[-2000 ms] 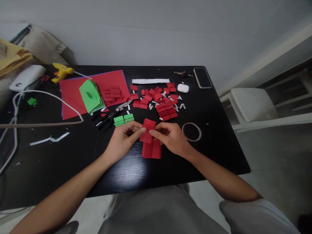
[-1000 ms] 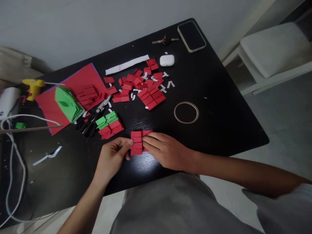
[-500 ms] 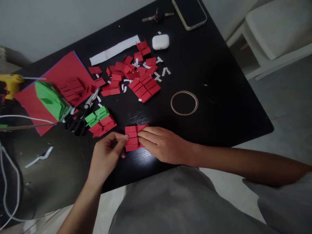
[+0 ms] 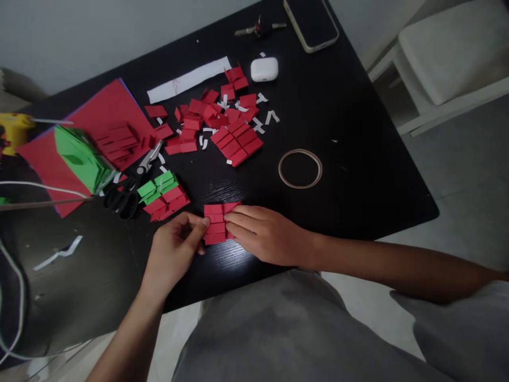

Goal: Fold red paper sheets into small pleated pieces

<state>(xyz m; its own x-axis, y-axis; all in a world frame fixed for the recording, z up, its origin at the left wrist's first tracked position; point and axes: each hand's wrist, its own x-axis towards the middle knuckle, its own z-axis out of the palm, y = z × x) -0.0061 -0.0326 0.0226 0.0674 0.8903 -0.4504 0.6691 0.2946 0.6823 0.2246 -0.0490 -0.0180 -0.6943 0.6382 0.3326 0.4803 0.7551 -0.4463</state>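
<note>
**Item 1. Red paper panel** [image 4: 216, 225]: a small block of folded red strips laid row on row. It lies flat on the bench [image 4: 358, 159], close to the near edge and directly in front of you.

**Item 2. Your left hand** [image 4: 175, 254]: it is closed in a pinch on the panel's left edge, with the thumb tip on top. This grip seems meant to stop the panel sliding sideways.

**Item 3. Your right hand** [image 4: 266, 236]: it is not gripping. The fingers are stretched out and laid flat over the panel's right side, apparently pressing the strips down so that they stay in line.

**Item 4. Within reach to the left:**
- A small stack of green and red folded pieces [image 4: 163, 195].
- Scissors [image 4: 127, 188] just beyond that stack, blades pointing away from you.

**Item 5. Middle of the bench:**
- A scatter of loose red pieces [image 4: 207, 114] mixed with white scraps.
- A second red panel [image 4: 237, 140] at the near right of the scatter.
- A tape ring [image 4: 300, 168] lying apart from both, to the right.

**Item 6. Far left:**
- A red sheet [image 4: 99, 111].
- A green paper stack [image 4: 81, 159] lying on that sheet.
- A yellow glue gun [image 4: 14, 130] at the edge of the view.

**Item 7. Far side, out of the way of the work:**
- A white strip [image 4: 189, 79].
- An earbud case [image 4: 264, 69].
- Keys [image 4: 258, 26].
- A phone [image 4: 311, 21].
</note>
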